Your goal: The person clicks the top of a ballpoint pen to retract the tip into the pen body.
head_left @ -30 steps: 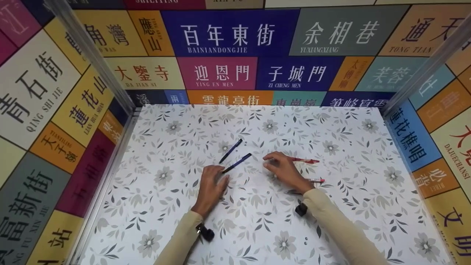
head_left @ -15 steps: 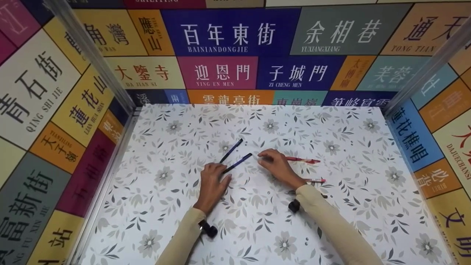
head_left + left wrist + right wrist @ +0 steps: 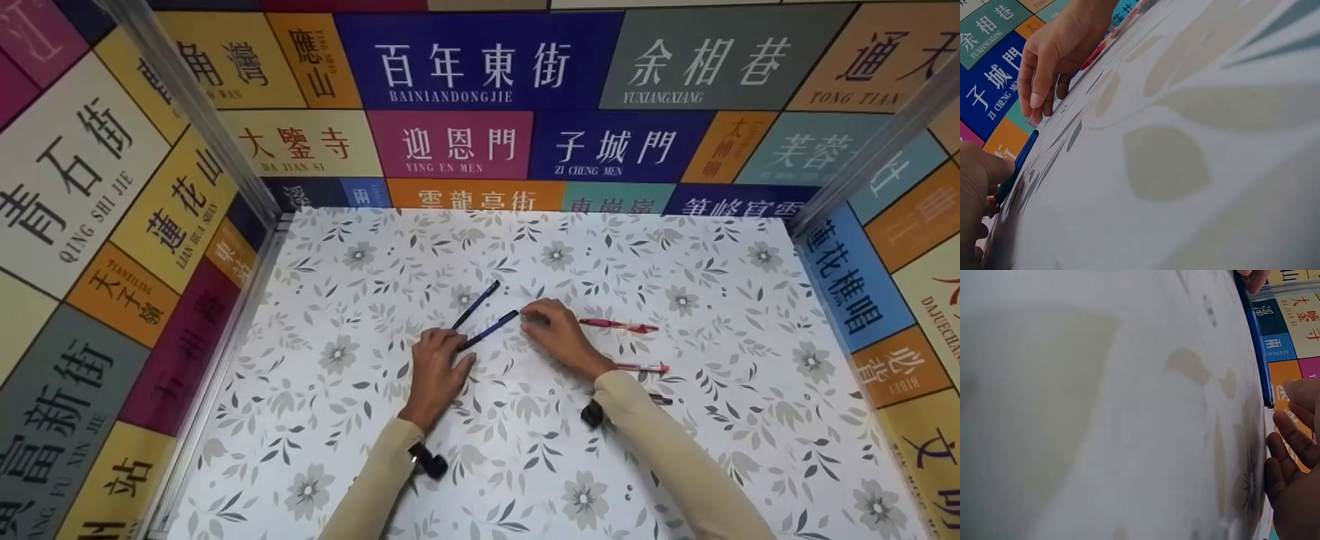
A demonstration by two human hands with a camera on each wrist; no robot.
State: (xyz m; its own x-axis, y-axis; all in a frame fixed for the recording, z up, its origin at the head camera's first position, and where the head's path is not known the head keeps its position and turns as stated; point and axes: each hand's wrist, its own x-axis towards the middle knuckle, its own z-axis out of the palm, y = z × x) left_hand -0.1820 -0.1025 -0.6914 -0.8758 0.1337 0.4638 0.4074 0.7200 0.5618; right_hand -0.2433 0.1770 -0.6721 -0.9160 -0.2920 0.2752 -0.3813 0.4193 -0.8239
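Two blue pens lie slantwise near the middle of the table in the head view. My left hand (image 3: 437, 376) pinches the lower-left end of the nearer blue pen (image 3: 489, 330); the thumb against this pen (image 3: 1023, 157) shows in the left wrist view. Just behind lies the farther blue pen (image 3: 477, 303), its lower end close to my left fingers. My right hand (image 3: 564, 336) hovers by the nearer pen's upper-right end, fingers loosely bent and holding nothing. In the right wrist view the thumb and fingers of this hand (image 3: 1300, 478) stand apart beside the pen tip.
Right of my right hand lies a red pen (image 3: 619, 325). A white pen with a pink-red end (image 3: 649, 367) and a dark pen (image 3: 663, 400) lie partly behind the right arm. Walls with coloured signs (image 3: 450, 146) border the floral-covered table (image 3: 720, 465).
My right hand has moved left, away from the red pen and up to the nearer blue pen's end. More of the dark pen shows. The left hand has barely shifted.
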